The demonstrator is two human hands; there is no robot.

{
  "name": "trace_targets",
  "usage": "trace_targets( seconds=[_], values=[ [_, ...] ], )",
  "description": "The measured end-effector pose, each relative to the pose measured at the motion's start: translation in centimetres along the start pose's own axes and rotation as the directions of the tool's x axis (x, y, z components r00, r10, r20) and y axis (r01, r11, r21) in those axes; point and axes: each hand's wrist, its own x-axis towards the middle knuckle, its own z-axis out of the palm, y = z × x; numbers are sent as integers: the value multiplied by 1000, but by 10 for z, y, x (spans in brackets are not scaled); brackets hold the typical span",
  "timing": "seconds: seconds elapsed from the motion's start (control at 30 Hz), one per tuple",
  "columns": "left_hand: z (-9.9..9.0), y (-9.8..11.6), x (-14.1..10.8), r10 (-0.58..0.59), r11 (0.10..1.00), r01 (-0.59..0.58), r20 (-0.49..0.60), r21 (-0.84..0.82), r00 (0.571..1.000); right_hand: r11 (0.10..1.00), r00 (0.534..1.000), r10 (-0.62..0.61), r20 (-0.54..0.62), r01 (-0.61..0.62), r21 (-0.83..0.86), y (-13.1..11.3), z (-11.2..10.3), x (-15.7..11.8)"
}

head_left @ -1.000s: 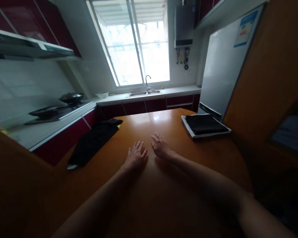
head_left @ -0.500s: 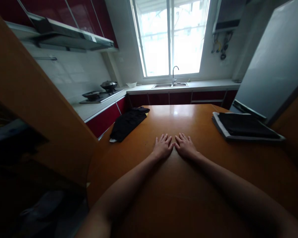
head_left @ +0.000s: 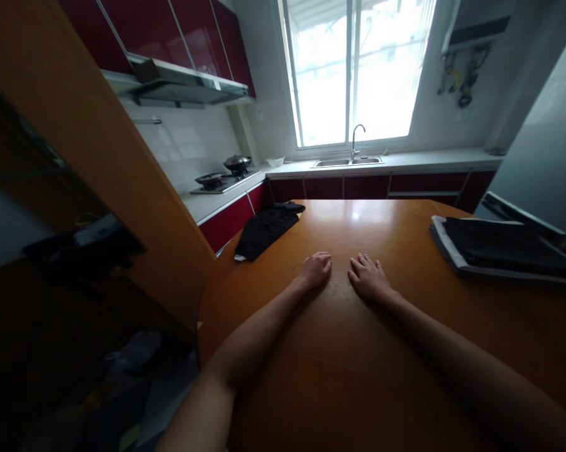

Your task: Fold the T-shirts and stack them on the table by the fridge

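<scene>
Hands lie flat on the glossy orange wooden desk (head_left: 339, 376), holding nothing: the left hand (head_left: 315, 271) with fingers loosely curled, the right hand (head_left: 368, 280) spread palm-down just beside it, a small gap between them. A crumpled black garment (head_left: 266, 229) lies ahead and to the left of the left hand, well apart; a folded black-and-white cloth stack (head_left: 499, 252) sits off to the right of the right hand. To handle either cloth well, I'd judge an open-palmed reach and a two-handed grip at the edges wise.
</scene>
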Motion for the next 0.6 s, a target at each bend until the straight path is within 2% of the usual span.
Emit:
trace_targets(
  seconds=[0.1,0.17,0.23,0.33,0.4,0.47,0.53,0.6],
  values=[
    [-24,-43,11,-148,987,155,-142,35,979,1000,1000,-1,-4,1,-11,2,2,1],
    [-47,-79,11,-274,953,299,-267,56,924,1000,1000,-8,-11,7,-20,3,5,2],
    [-72,-115,3,-397,890,452,-381,63,835,999,1000,-15,-13,14,-31,5,8,4],
    [-100,-160,-17,-560,750,660,-496,37,664,999,1000,-19,-15,19,-43,7,10,5],
    [-108,-181,-29,-643,655,755,-519,8,564,999,1000,-18,-14,18,-44,6,10,4],
    [-108,-195,-34,-703,587,810,-504,-12,502,999,1000,-17,-12,17,-40,6,9,4],
    [-104,-203,-34,-739,551,835,-476,-19,477,999,1000,-16,-9,16,-38,6,8,3],
    [-99,-208,-32,-756,537,843,-453,-20,471,999,1000,-17,-6,17,-37,6,8,3]
  ],
)
